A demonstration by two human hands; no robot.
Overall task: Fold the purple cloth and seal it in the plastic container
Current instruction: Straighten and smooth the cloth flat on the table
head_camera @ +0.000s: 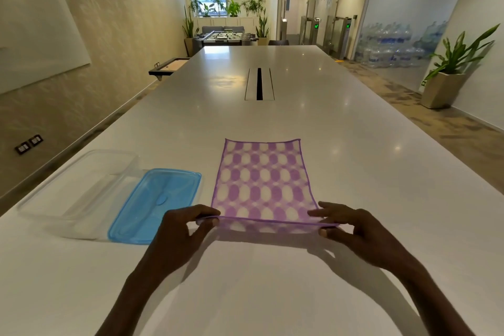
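Note:
The purple cloth [261,180], patterned with cream ovals and edged in purple, lies spread on the white table [272,281]. Its near edge is lifted a little off the surface. My left hand [188,229] pinches the near left corner between thumb and fingers. My right hand [351,229] pinches the near right corner the same way. To the left of the cloth sits the clear plastic container [79,194], open and holding nothing. Its blue lid [155,204] lies flat beside it, between the container and the cloth.
A cable slot [259,84] is set into the table's middle, farther away. The table's left edge runs close behind the container. A potted plant [447,82] stands on the floor at the right, and a foosball table [225,37] beyond the far end.

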